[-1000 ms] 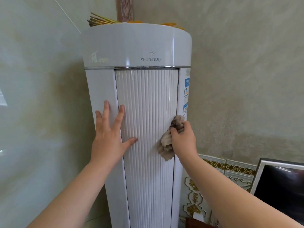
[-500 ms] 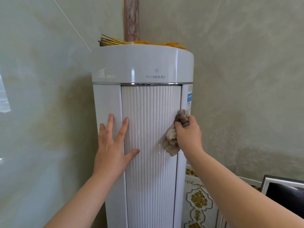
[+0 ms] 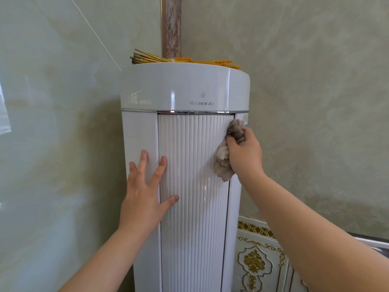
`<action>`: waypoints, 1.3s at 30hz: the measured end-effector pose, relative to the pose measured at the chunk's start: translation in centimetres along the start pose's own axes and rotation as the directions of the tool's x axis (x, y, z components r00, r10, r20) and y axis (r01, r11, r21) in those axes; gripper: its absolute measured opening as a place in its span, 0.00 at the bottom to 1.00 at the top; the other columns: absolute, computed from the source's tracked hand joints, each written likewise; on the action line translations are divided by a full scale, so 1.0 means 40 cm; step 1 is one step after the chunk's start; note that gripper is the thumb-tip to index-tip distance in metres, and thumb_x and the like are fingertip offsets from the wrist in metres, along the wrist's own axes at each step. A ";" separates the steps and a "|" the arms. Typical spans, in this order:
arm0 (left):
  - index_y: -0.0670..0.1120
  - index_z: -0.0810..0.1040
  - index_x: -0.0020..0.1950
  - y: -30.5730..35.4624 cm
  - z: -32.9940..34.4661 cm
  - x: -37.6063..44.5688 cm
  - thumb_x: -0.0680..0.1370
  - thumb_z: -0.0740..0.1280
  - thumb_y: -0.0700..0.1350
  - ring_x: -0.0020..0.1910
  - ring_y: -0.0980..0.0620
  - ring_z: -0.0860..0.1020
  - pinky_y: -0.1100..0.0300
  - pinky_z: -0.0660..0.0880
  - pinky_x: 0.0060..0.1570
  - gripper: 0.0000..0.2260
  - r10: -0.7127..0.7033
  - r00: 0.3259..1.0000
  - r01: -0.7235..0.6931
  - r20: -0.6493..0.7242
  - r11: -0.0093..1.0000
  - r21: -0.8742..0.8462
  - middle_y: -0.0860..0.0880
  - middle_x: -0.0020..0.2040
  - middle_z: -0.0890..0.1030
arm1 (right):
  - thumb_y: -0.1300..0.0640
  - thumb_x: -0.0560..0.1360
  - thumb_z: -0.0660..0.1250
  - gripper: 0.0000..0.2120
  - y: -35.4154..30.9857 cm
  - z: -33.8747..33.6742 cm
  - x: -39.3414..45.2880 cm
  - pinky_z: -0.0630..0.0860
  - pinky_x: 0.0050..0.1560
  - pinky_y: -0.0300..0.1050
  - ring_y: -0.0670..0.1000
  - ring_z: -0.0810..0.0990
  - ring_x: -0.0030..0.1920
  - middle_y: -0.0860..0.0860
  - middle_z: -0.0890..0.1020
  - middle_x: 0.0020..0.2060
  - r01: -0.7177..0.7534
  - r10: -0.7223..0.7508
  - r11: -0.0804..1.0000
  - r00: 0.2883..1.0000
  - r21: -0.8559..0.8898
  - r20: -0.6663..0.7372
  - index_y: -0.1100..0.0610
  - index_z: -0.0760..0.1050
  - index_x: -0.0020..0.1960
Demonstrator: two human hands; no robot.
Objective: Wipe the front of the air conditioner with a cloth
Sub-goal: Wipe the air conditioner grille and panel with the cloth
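A bunched-up brown cloth (image 3: 226, 152) is squeezed tight in the grip of the right hand (image 3: 245, 153). It is pressed on the ribbed front panel (image 3: 193, 165) of the white standing air conditioner (image 3: 183, 89), at the panel's right edge, near its top. Far to the left of this grip, the left hand (image 3: 143, 197) is laid flat with fingers spread and nothing held, to steady the unit. The job looks partly done at best. The shiny top band above the grip and the long stretch below are likely still to be wiped.
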State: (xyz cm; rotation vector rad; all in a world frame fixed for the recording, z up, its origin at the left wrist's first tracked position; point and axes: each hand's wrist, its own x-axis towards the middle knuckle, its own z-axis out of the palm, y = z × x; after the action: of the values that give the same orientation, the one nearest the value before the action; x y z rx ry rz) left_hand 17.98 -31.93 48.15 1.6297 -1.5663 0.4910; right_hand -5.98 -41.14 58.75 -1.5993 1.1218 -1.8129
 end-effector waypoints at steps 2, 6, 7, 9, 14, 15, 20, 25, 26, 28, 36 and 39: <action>0.71 0.39 0.84 0.000 0.000 0.000 0.73 0.77 0.64 0.86 0.41 0.41 0.35 0.71 0.69 0.54 0.003 1.000 -0.003 -0.001 1.000 0.000 0.58 0.86 0.31 | 0.52 0.81 0.67 0.05 -0.019 -0.002 0.009 0.72 0.41 0.34 0.39 0.80 0.46 0.40 0.82 0.46 0.026 -0.026 1.000 1.000 -0.015 0.005 0.42 0.76 0.53; 0.72 0.39 0.83 -0.002 0.001 -0.002 0.73 0.77 0.63 0.86 0.42 0.40 0.35 0.72 0.68 0.54 0.007 1.000 -0.007 0.007 1.000 -0.010 0.59 0.85 0.31 | 0.53 0.81 0.66 0.07 -0.042 -0.001 0.021 0.71 0.43 0.32 0.36 0.80 0.47 0.39 0.83 0.47 0.078 -0.078 0.997 0.997 -0.013 0.017 0.41 0.77 0.56; 0.72 0.38 0.83 -0.002 0.002 -0.002 0.73 0.77 0.63 0.86 0.42 0.40 0.35 0.72 0.68 0.53 0.008 1.000 -0.008 0.009 1.000 -0.012 0.59 0.85 0.30 | 0.54 0.81 0.66 0.08 -0.046 -0.001 0.022 0.71 0.44 0.32 0.35 0.80 0.47 0.38 0.83 0.47 0.091 -0.091 0.996 0.996 -0.012 0.019 0.41 0.77 0.56; 0.72 0.38 0.83 -0.002 0.001 -0.002 0.74 0.76 0.63 0.86 0.43 0.39 0.36 0.73 0.68 0.53 0.007 1.000 -0.006 0.013 1.000 -0.012 0.59 0.85 0.30 | 0.55 0.81 0.66 0.10 -0.055 -0.001 0.023 0.72 0.44 0.29 0.33 0.80 0.47 0.36 0.83 0.47 0.116 -0.116 0.993 0.993 -0.001 0.027 0.40 0.77 0.55; 0.73 0.38 0.82 -0.003 -0.001 -0.003 0.74 0.76 0.63 0.86 0.43 0.40 0.37 0.72 0.69 0.53 0.011 1.000 -0.010 0.016 1.000 -0.013 0.59 0.85 0.29 | 0.59 0.82 0.64 0.20 -0.085 -0.002 0.008 0.72 0.49 0.20 0.31 0.79 0.53 0.32 0.83 0.50 0.217 -0.215 0.976 0.973 -0.018 0.084 0.31 0.75 0.49; 0.72 0.38 0.83 -0.003 0.000 -0.004 0.74 0.76 0.63 0.86 0.43 0.40 0.37 0.72 0.70 0.52 0.011 1.000 -0.011 0.018 1.000 -0.015 0.59 0.85 0.29 | 0.60 0.82 0.64 0.21 -0.088 -0.001 0.007 0.72 0.51 0.21 0.33 0.79 0.56 0.34 0.82 0.53 0.250 -0.246 0.967 0.964 -0.039 0.099 0.30 0.75 0.49; 0.71 0.38 0.83 -0.003 0.003 -0.006 0.75 0.75 0.63 0.86 0.43 0.40 0.36 0.72 0.70 0.52 0.012 1.000 -0.011 0.019 1.000 -0.008 0.59 0.85 0.29 | 0.67 0.79 0.67 0.14 -0.086 -0.002 0.010 0.67 0.60 0.22 0.33 0.76 0.57 0.38 0.77 0.52 0.480 -0.455 0.865 0.874 -0.147 0.172 0.50 0.81 0.56; 0.72 0.37 0.83 -0.002 0.004 -0.008 0.75 0.75 0.64 0.86 0.42 0.40 0.35 0.73 0.68 0.52 0.010 1.000 -0.010 0.019 1.000 0.007 0.58 0.85 0.30 | 0.68 0.77 0.69 0.13 -0.098 -0.015 0.016 0.73 0.56 0.34 0.41 0.78 0.51 0.45 0.78 0.49 0.612 -0.543 0.759 0.783 -0.222 0.302 0.55 0.82 0.58; 0.71 0.37 0.83 -0.002 0.004 -0.008 0.75 0.74 0.64 0.86 0.42 0.40 0.35 0.74 0.68 0.52 0.011 1.000 -0.011 0.018 1.000 0.006 0.58 0.85 0.30 | 0.68 0.77 0.69 0.13 -0.102 -0.020 0.017 0.75 0.56 0.40 0.45 0.78 0.51 0.48 0.78 0.49 0.635 -0.551 0.736 0.763 -0.233 0.338 0.55 0.82 0.58; 0.70 0.39 0.84 -0.002 0.005 -0.010 0.75 0.74 0.64 0.86 0.42 0.41 0.35 0.74 0.68 0.51 0.011 1.000 -0.011 0.018 1.000 0.006 0.58 0.85 0.31 | 0.67 0.77 0.70 0.13 -0.106 -0.029 0.017 0.78 0.55 0.49 0.50 0.79 0.51 0.50 0.79 0.49 0.673 -0.559 0.695 0.727 -0.253 0.400 0.54 0.82 0.58; 0.73 0.37 0.82 -0.005 0.007 -0.016 0.74 0.75 0.63 0.86 0.41 0.42 0.34 0.75 0.67 0.52 0.004 1.000 -0.004 0.022 1.000 0.005 0.58 0.86 0.31 | 0.67 0.77 0.72 0.10 -0.052 -0.034 -0.028 0.76 0.54 0.40 0.46 0.79 0.54 0.43 0.79 0.52 0.762 -0.584 0.600 0.626 -0.244 0.517 0.55 0.84 0.55; 0.73 0.37 0.82 -0.005 0.008 -0.018 0.74 0.76 0.63 0.86 0.41 0.42 0.35 0.73 0.68 0.52 0.008 1.000 -0.008 0.022 1.000 -0.007 0.58 0.86 0.31 | 0.65 0.77 0.72 0.09 -0.027 -0.037 -0.047 0.80 0.52 0.48 0.49 0.80 0.54 0.47 0.81 0.53 0.759 -0.563 0.595 0.628 -0.263 0.537 0.55 0.84 0.55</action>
State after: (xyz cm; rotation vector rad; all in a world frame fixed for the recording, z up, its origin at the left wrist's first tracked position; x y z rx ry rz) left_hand 17.98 -31.72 47.36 1.6292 -1.5898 0.4722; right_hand -6.82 -38.69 58.57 -2.8745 0.8239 -1.5053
